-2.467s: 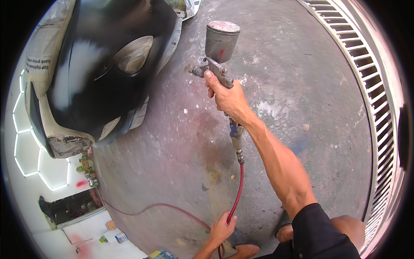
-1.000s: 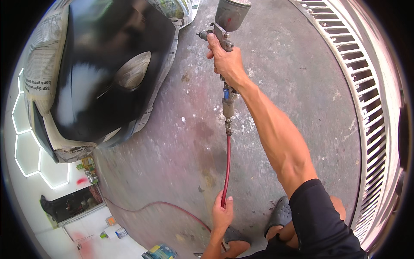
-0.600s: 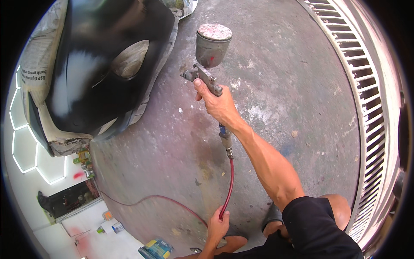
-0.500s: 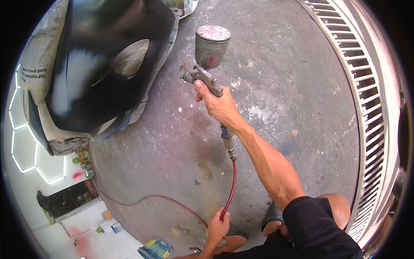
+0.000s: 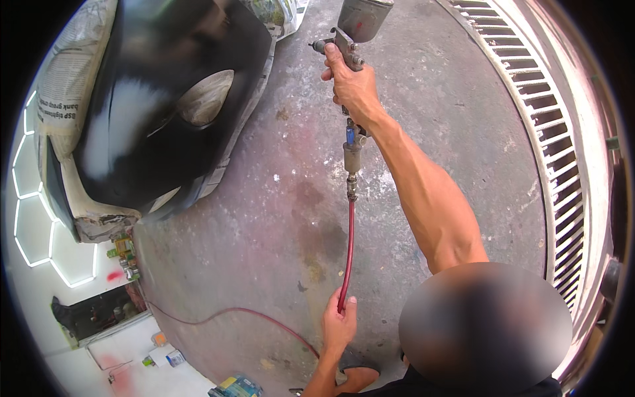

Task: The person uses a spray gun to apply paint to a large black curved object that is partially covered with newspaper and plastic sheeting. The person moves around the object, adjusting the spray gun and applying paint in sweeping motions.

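My right hand [image 5: 357,89] is wrapped round the grip of a spray gun [image 5: 342,45], its thumb up by the gun's body. A grey paint cup [image 5: 366,20] rises from the gun, its top cut off by the picture's edge. From the fitting under the grip runs a red air hose [image 5: 350,245]. Lower down, the fingers of my left hand [image 5: 338,323] are closed on this hose. To the left stands a glossy black car front [image 5: 159,142], apart from the gun, whose nozzle points leftward. Its headlight [image 5: 208,99] is covered with pale masking.
Newspaper [image 5: 69,86] masks the car's left side. The hose trails left over the stained concrete floor [image 5: 264,245]. A white slatted grate [image 5: 555,139] curves along the right. Several cans and bottles [image 5: 124,255] stand by the left wall, and a blue-yellow tub [image 5: 236,387] at the bottom.
My right hand has carried the spray gun farther away and slightly right. My left hand has moved a little forward with the hose, which now hangs straighter between the two.
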`<state>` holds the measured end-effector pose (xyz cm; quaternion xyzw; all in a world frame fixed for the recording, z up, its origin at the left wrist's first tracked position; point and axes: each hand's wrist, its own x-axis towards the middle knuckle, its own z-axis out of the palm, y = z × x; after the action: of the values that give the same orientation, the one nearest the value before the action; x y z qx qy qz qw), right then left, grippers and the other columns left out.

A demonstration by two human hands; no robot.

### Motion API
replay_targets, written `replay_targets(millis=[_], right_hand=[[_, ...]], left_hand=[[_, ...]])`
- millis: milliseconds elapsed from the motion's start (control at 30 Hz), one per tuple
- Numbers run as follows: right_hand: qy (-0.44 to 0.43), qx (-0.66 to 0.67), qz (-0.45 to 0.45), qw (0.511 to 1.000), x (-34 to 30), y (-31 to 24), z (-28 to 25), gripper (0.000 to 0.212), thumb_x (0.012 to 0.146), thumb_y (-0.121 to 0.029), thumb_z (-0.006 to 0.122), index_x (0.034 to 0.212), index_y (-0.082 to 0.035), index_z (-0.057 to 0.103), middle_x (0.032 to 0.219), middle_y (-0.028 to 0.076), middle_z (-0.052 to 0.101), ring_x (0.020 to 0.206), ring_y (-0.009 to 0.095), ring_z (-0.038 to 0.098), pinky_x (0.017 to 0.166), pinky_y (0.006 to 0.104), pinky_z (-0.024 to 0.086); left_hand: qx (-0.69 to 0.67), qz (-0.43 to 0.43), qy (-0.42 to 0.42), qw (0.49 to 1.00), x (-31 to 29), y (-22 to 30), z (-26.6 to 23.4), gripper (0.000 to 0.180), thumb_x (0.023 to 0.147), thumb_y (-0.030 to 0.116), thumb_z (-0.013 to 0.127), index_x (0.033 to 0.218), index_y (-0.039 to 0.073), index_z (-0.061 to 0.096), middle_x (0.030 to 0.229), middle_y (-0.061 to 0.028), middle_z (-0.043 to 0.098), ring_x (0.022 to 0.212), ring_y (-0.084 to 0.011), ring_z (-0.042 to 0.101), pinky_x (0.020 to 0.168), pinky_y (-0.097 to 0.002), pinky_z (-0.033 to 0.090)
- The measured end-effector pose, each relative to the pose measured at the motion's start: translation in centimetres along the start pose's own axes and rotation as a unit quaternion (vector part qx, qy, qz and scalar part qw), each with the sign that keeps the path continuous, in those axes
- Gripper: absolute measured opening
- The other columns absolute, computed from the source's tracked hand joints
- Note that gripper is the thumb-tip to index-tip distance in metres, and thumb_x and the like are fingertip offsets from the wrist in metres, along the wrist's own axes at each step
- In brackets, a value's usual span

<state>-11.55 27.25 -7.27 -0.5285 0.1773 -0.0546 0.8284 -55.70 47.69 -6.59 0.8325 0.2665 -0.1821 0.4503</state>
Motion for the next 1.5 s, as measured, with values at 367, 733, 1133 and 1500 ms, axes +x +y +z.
replay_targets(millis=[367, 733, 1133, 1500], right_hand=[[-0.045, -0.029, 0.024, 0.998, -9.0, 5.1, 1.9, 0.070, 0.098, -0.072, 0.069, 0.091, -0.003, 0.072, 0.075, 0.002, 0.064, 0.060, 0.011, 0.056, 0.054, 0.0316, 0.047], [-0.092, -0.064, 0.060, 0.992, -16.4, 6.1, 2.2, 0.062, 0.103, -0.060, 0.071, 0.087, 0.000, 0.072, 0.070, 0.002, 0.063, 0.070, 0.012, 0.059, 0.064, 0.0337, 0.048], [-0.091, -0.075, 0.031, 0.993, -14.4, 4.4, 4.1, 0.069, 0.102, -0.069, 0.067, 0.087, -0.002, 0.073, 0.074, 0.004, 0.065, 0.070, 0.014, 0.059, 0.063, 0.0348, 0.048], [-0.098, -0.129, 0.029, 0.986, -11.9, 3.0, 2.8, 0.064, 0.101, -0.065, 0.071, 0.085, -0.003, 0.071, 0.071, 0.003, 0.064, 0.065, 0.013, 0.058, 0.060, 0.0352, 0.048]], left_hand=[[0.094, -0.045, -0.004, 0.995, -4.2, -4.7, -3.2, 0.041, 0.103, 0.027, 0.072, 0.135, 0.000, 0.069, 0.085, -0.0047, 0.070, 0.075, -0.0134, 0.063, 0.072, -0.0318, 0.053], [0.182, -0.074, -0.030, 0.980, -7.8, -4.8, -3.8, 0.043, 0.102, 0.034, 0.072, 0.134, 0.006, 0.072, 0.086, -0.0154, 0.075, 0.073, -0.0243, 0.071, 0.073, -0.0383, 0.056], [0.165, -0.066, 0.000, 0.984, -6.0, -3.5, -4.5, 0.041, 0.103, 0.033, 0.072, 0.134, 0.006, 0.072, 0.086, -0.0133, 0.076, 0.071, -0.0230, 0.071, 0.070, -0.0379, 0.056], [0.155, -0.065, -0.053, 0.984, -6.4, -4.0, -2.2, 0.047, 0.102, 0.043, 0.069, 0.137, 0.011, 0.072, 0.081, -0.0117, 0.074, 0.065, -0.0262, 0.068, 0.069, -0.0397, 0.054]])
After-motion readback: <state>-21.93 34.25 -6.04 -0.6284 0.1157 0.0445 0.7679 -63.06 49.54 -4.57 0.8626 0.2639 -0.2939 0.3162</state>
